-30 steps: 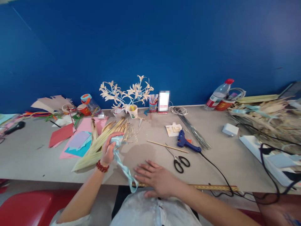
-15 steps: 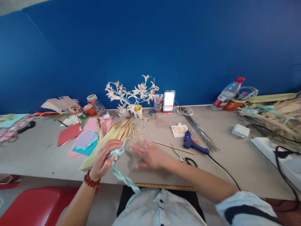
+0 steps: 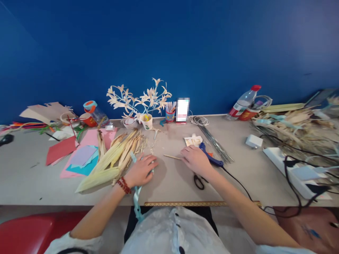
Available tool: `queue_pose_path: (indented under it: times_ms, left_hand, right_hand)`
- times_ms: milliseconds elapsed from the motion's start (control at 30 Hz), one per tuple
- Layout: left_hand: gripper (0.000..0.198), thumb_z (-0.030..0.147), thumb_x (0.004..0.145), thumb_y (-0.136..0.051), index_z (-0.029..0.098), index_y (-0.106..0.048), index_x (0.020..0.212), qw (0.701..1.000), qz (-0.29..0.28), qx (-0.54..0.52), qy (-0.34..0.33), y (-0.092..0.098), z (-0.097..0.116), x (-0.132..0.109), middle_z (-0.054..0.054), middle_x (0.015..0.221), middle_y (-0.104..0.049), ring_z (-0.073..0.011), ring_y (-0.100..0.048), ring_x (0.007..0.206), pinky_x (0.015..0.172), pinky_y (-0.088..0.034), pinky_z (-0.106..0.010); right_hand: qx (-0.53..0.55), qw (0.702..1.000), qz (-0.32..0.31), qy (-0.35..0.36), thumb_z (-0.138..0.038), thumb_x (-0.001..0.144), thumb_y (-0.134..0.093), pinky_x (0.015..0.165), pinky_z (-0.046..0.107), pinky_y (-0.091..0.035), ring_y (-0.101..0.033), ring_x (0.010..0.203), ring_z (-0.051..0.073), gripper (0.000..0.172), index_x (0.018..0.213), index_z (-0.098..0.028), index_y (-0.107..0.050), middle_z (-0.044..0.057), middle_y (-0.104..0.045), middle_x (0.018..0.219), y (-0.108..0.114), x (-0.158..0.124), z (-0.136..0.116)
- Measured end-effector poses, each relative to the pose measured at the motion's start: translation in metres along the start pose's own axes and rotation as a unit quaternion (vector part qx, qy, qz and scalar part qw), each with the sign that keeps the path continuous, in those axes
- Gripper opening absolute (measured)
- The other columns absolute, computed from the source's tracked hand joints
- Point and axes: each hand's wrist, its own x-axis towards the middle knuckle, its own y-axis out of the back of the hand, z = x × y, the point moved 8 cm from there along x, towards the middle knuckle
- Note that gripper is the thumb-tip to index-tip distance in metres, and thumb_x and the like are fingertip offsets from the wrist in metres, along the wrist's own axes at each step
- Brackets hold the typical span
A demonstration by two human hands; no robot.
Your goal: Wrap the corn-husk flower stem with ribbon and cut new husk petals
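Observation:
A pale blue ribbon (image 3: 137,201) runs from under my left hand (image 3: 141,170) over the table's front edge to my lap. My left fingers are curled around its bunched part, with bits of blue showing between them. My right hand (image 3: 196,160) is lowered over the scissors (image 3: 199,182), fingers bent over the blades; the black handles stick out below the palm. Part of a thin wooden stick (image 3: 171,156) shows left of my right fingers, the rest hidden. Just beyond this hand lies a blue glue gun (image 3: 215,161). Corn husks (image 3: 106,165) lie left of my left hand.
Coloured paper (image 3: 83,158) lies at the left. Husk flowers (image 3: 147,100) stand in a cup (image 3: 147,122) near the wall, beside a phone (image 3: 182,110). Metal wires (image 3: 217,144), a leaning bottle (image 3: 242,104) and a power strip (image 3: 283,169) with cables are on the right.
My right hand has moved right, from beside the ribbon to the scissors, whose handles have shifted slightly. My left hand has come down to the table with the ribbon. The view has turned slightly right.

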Motion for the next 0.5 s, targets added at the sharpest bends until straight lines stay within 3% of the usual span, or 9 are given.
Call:
queue_pose_path:
  times_ms: [67,133,233,300,400,500]
  left_hand:
    - [0.050,0.034,0.081,-0.058,0.026,-0.054,0.130,1.000,0.004,0.004,-0.010,-0.003,0.014,0.003,-0.011,0.140,-0.052,-0.0325,-0.039,0.135,0.115,-0.018,-0.056]
    - [0.059,0.047,0.084,-0.054,0.023,-0.046,0.138,0.997,-0.033,-0.018,-0.072,-0.015,0.045,0.007,-0.013,0.144,-0.047,-0.0323,-0.037,0.137,0.117,-0.012,-0.055]
    - [0.075,0.060,0.086,-0.046,0.018,-0.033,0.146,0.973,-0.124,-0.065,-0.183,-0.044,0.098,0.007,-0.015,0.149,-0.041,-0.0286,-0.037,0.137,0.117,-0.017,-0.046]
    - [0.084,0.065,0.086,-0.042,0.013,-0.023,0.150,0.967,-0.139,-0.066,-0.204,-0.060,0.112,0.011,-0.016,0.155,-0.029,-0.0278,-0.027,0.143,0.118,-0.015,-0.043]
    - [0.091,0.069,0.085,-0.039,0.013,-0.013,0.152,0.969,-0.129,-0.039,-0.205,-0.077,0.104,0.024,-0.015,0.157,-0.021,-0.0256,-0.018,0.146,0.119,-0.008,-0.042]
    - [0.100,0.074,0.078,-0.045,0.013,-0.015,0.152,0.984,-0.095,0.008,-0.149,-0.076,0.071,0.047,-0.017,0.157,-0.022,-0.0287,-0.018,0.146,0.119,-0.007,-0.046]
  right_hand:
    - [-0.010,1.000,-0.017,-0.004,-0.023,0.088,-0.054,0.083,0.040,-0.042,-0.056,0.093,0.028,0.017,0.094,-0.015,-0.068,0.014,-0.067,0.094,-0.004,-0.006,0.006]
    - [-0.017,0.999,-0.028,-0.003,-0.020,0.087,-0.054,0.081,0.038,-0.041,-0.056,0.093,0.028,0.016,0.090,-0.015,-0.069,0.014,-0.066,0.092,-0.011,-0.002,0.004]
    - [-0.025,0.999,-0.033,-0.005,-0.017,0.084,-0.055,0.080,0.036,-0.040,-0.056,0.093,0.028,0.014,0.083,-0.015,-0.068,0.015,-0.067,0.091,-0.019,0.015,-0.002]
    - [-0.029,0.999,-0.028,-0.017,-0.018,0.081,-0.057,0.077,0.034,-0.039,-0.058,0.091,0.027,0.012,0.081,-0.015,-0.068,0.014,-0.068,0.089,-0.017,0.028,-0.004]
    - [-0.037,0.997,-0.003,-0.066,-0.021,0.083,-0.054,0.068,0.032,-0.037,-0.060,0.081,0.025,0.014,0.085,-0.015,-0.067,0.012,-0.068,0.083,0.001,0.038,0.006]
    - [-0.040,0.990,0.033,-0.128,-0.027,0.086,-0.050,0.061,0.029,-0.033,-0.061,0.074,0.023,0.018,0.090,-0.017,-0.064,0.009,-0.068,0.080,0.028,0.031,0.022]
